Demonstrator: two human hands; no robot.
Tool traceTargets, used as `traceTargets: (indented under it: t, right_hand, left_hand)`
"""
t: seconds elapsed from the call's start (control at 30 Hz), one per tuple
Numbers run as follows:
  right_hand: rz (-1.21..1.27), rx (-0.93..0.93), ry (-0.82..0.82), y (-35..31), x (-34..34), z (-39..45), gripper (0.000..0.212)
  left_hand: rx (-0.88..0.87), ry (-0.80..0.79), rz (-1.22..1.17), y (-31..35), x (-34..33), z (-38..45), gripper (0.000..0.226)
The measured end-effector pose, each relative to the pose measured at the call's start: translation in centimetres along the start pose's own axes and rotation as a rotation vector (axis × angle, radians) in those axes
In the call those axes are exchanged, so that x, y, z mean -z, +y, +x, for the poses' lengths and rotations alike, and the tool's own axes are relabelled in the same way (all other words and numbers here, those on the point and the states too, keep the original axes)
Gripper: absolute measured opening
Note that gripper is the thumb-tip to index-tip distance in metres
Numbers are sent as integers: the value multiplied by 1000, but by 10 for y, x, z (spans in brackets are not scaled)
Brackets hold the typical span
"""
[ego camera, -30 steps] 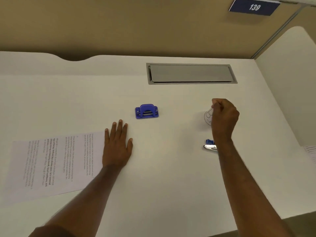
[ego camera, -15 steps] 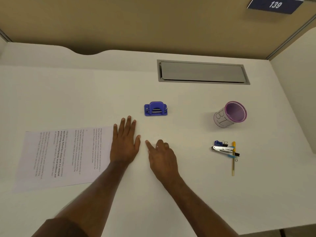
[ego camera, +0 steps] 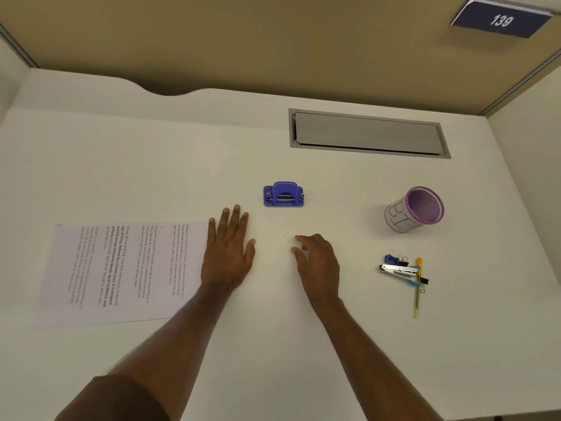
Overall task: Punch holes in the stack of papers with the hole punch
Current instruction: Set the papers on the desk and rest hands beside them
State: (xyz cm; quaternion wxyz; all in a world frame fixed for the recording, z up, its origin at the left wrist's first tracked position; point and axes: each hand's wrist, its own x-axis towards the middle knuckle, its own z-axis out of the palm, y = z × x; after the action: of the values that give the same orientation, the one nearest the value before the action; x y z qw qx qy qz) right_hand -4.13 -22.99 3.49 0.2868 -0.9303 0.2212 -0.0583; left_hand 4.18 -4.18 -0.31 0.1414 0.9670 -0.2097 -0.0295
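Note:
A small blue hole punch (ego camera: 283, 194) stands on the white desk (ego camera: 151, 165), just beyond my hands. The printed stack of papers (ego camera: 121, 271) lies flat at the left. My left hand (ego camera: 229, 250) rests palm down with fingers spread, its heel over the papers' right edge. My right hand (ego camera: 317, 261) lies on the desk to the right of it, fingers loosely curled and apart, holding nothing. Both hands are a short way in front of the punch and touch neither it nor each other.
A purple-rimmed pen cup (ego camera: 414, 212) stands at the right. In front of it lie a stapler (ego camera: 397, 269), a blue sharpener with binder clips (ego camera: 394, 259) and a yellow pen (ego camera: 418, 287). A grey cable hatch (ego camera: 367, 133) is set into the desk's back. Partition walls enclose the desk.
My right hand left the pen cup and came down left onto the desk beside my left hand. The left hand has stayed flat.

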Motion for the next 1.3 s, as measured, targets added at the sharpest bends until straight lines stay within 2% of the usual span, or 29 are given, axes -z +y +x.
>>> traceTargets:
  t: [0.2,0.4,0.5,0.6,0.77,0.9,1.03,1.1,1.2,1.3]
  right_hand:
    - [-21,65,-55,-5,-1,22,19]
    - [-184,241,-276,-6,13,55,17]
    - [-338,409,-316,-9,20,65,16]
    - [-434,623,-294,-12,23,70,6]
    - [-505,747,-303,-10,22,67,13]
    - [-573,697,-361,-6,15,63,23]
    - [-670,708,-304,-8,9,55,34]
    - [-650,656,-281,-8,11,53,38]
    - [-465,402,-215,-3,26,60,27]
    - [-165,163,22,7,66,80,20]
  left_hand:
    - [2,-1,3,-1,-1,0,64]
    - [-3,-3,-15,-1,-1,0,64]
    - [-4,2,-13,-1,0,1,63]
    - [-7,11,-5,-1,-1,0,63]
    - [-6,12,-4,0,0,0,63]
    - [-1,3,-5,1,2,0,63]
    - [-2,-9,-13,2,4,0,64]
    - [2,-16,-15,2,5,0,65]
    - [7,-19,-18,2,5,1,66]
    - [1,-17,-19,2,5,0,65]
